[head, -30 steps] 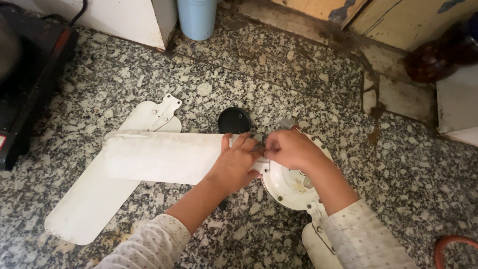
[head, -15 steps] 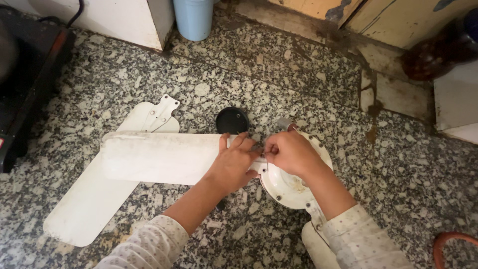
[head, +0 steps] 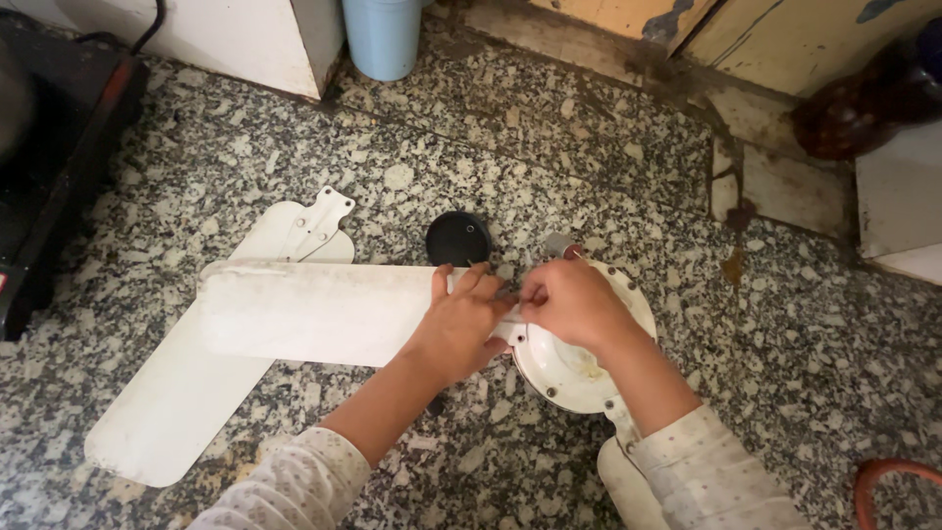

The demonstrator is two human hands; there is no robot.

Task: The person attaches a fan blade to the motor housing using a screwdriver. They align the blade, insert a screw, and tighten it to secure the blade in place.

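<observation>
Centre of frame: left hand (head: 461, 324) lies flat, fingers spread, pressing the inner end of a white fan blade (head: 314, 309) where it meets the round white motor housing (head: 569, 368). Right hand (head: 569, 299) has fingertips pinched together at that joint; what they pinch is hidden. A second blade (head: 186, 393) lies beneath on the speckled granite floor (head: 549, 147), lower left.
</observation>
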